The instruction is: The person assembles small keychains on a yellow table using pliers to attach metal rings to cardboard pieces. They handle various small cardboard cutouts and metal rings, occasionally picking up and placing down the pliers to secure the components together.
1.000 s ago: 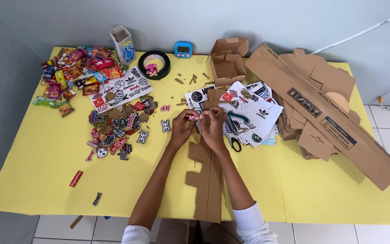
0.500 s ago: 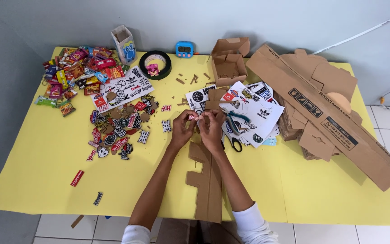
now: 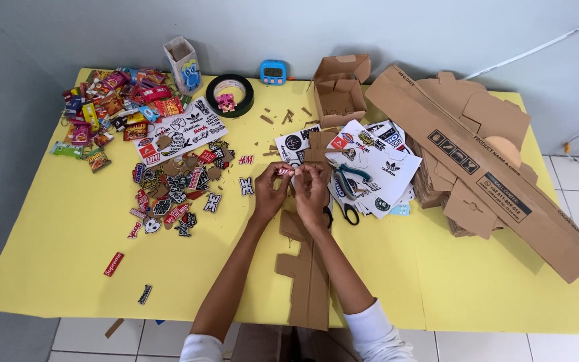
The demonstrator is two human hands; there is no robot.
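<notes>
snack packets [image 3: 105, 110] far left | cut stickers [image 3: 175, 191] left of hands | sticker sheets [image 3: 370, 164] right | flattened cartons [image 3: 490, 161] far right | tape roll [image 3: 229, 94] far

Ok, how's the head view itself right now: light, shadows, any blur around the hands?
Head view: light is even and soft, with no glare on the yellow table. The cardboard stack throws only a faint shadow to its right. The left hand and right hand are sharp, but the small piece pinched between their fingers is too tiny to identify. The table's edges bow slightly from the wide lens.
</notes>
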